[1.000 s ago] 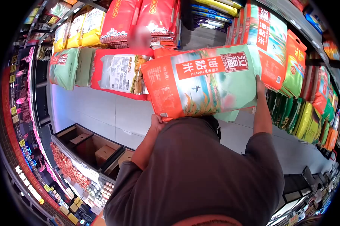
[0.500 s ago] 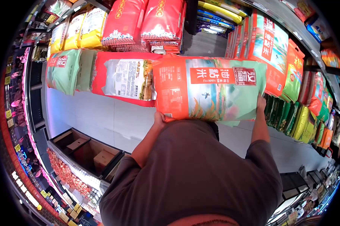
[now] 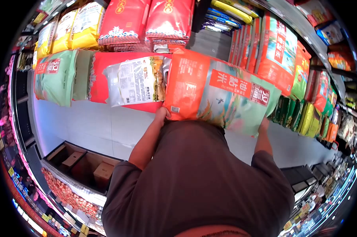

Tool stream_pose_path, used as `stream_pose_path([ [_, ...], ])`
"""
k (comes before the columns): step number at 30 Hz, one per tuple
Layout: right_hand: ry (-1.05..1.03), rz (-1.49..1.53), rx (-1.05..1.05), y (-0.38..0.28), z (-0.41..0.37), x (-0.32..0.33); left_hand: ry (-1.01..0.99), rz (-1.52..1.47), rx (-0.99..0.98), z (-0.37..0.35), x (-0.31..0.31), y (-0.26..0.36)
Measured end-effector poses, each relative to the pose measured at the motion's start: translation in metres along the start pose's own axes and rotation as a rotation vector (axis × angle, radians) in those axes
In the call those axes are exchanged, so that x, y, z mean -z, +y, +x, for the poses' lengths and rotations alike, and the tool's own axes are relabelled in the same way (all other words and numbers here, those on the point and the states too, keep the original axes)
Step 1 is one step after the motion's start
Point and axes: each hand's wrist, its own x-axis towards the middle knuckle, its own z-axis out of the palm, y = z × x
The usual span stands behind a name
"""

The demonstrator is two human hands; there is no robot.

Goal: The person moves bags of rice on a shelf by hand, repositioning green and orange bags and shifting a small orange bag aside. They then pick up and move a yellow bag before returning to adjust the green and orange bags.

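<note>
A large orange-red and pale green rice bag [image 3: 222,91] lies across in front of my body, tilted so its green end is nearer to me. At its lower left corner, the fingers of my left hand [image 3: 162,113] are closed on the orange end. My right hand [image 3: 264,124] grips the green end from the right side, its fingers partly hidden by the bag. Just left of the bag lies a silver and white printed pack [image 3: 135,81] on a red bag [image 3: 101,73]. Farther left is another green and red rice bag [image 3: 54,77].
Red rice bags [image 3: 168,17] and yellow bags [image 3: 85,25] are stacked behind. Upright orange rice bags [image 3: 279,51] stand at the right, above green and yellow packs [image 3: 311,120]. A dark bin with compartments [image 3: 83,162] holds cardboard boxes at the lower left, on the pale floor [image 3: 91,126].
The rice bag has turned clockwise: its green end has come down towards me with my right hand, while its orange end has risen slightly. The silver pack beside it also sits tilted now.
</note>
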Motion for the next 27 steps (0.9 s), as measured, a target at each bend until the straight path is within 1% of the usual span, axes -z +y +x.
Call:
stream_pose_path([
  [1,-0.006,0.056,-0.026,-0.001,-0.001,-0.004,-0.014,0.133,-0.028,-0.006,-0.001,0.01],
  [2,-0.004,0.114,-0.051,-0.003,0.003,0.0,-0.026,0.114,-0.042,0.004,0.001,0.002],
  [3,-0.052,-0.093,0.084,0.027,0.031,-0.002,-0.04,0.065,-0.052,0.004,0.002,0.003],
  [5,-0.008,-0.24,0.014,0.019,0.028,-0.006,-0.033,0.009,-0.051,0.003,0.001,0.005],
  [6,0.011,-0.141,-0.048,0.002,0.014,-0.005,-0.008,0.0,-0.044,0.004,0.0,0.007],
  [8,0.03,-0.183,-0.074,-0.002,0.015,-0.009,-0.011,-0.093,-0.154,0.014,0.003,-0.003],
  [9,0.037,-0.169,-0.084,-0.006,0.007,-0.006,-0.019,-0.078,-0.161,0.011,0.0,0.0],
  [11,-0.081,-0.114,-0.031,-0.025,-0.007,0.003,0.023,-0.105,-0.177,-0.001,-0.009,0.013],
  [12,-0.079,-0.095,-0.043,-0.025,-0.009,0.001,0.02,-0.086,-0.186,-0.004,-0.012,0.015],
  [14,-0.014,-0.042,0.057,-0.015,-0.001,0.001,0.109,-0.11,-0.11,-0.008,-0.014,0.019],
  [15,0.096,0.011,0.19,0.013,0.029,-0.02,0.105,-0.072,-0.113,-0.005,-0.011,0.016],
  [16,0.211,0.062,0.321,0.045,0.053,-0.04,0.069,-0.153,-0.088,0.006,-0.006,0.01],
  [17,0.032,0.063,0.202,0.028,0.037,-0.016,0.033,-0.235,-0.063,0.021,0.005,0.005],
  [18,-0.149,0.069,0.091,-0.004,0.014,0.01,-0.054,-0.144,-0.022,0.042,0.03,0.001],
  [19,-0.137,0.091,0.071,-0.002,0.014,0.01,-0.062,-0.113,-0.029,0.019,0.004,0.013],
  [20,-0.188,0.088,0.067,-0.002,0.019,0.01,0.052,-0.138,-0.045,-0.027,-0.04,0.032],
  [21,-0.244,0.08,0.062,0.001,0.019,0.01,0.17,-0.165,-0.059,-0.058,-0.069,0.043],
  [23,-0.27,0.068,0.047,-0.001,0.012,0.017,0.202,-0.118,-0.027,-0.035,-0.044,0.035],
  [24,-0.301,0.043,0.055,-0.005,0.014,0.02,0.237,-0.098,0.003,-0.034,-0.045,0.038],
  [25,-0.302,0.045,0.059,-0.008,0.013,0.023,0.238,-0.1,-0.001,-0.033,-0.046,0.037],
  [27,-0.277,0.079,0.097,-0.008,0.006,0.027,0.318,-0.082,0.023,-0.029,-0.045,0.033],
])
